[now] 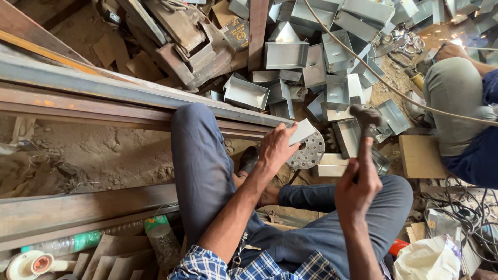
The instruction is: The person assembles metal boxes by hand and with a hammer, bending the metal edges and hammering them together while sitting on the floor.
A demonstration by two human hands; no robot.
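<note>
Fingers of left hand (276, 148) clamped on flat grey sheet-metal piece (302, 131) above perforated round disc (307, 151); right hand (358, 181) fingers wrapped around hammer (365, 120).

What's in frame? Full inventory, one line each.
Open grey sheet-metal boxes: many, heaped, top centre to right.
Round perforated metal disc: one, grey, under the left hand.
Flat grey metal piece: one, held on the disc.
Dark-headed hammer: one, raised at right.
Rusty steel beams: several, left.
Green-labelled plastic bottles: two, bottom left.
Second person in grey trousers: one, right edge.
White bag: one, bottom right.
Left hand: grips the metal piece.
Right hand: grips the hammer handle.
</note>
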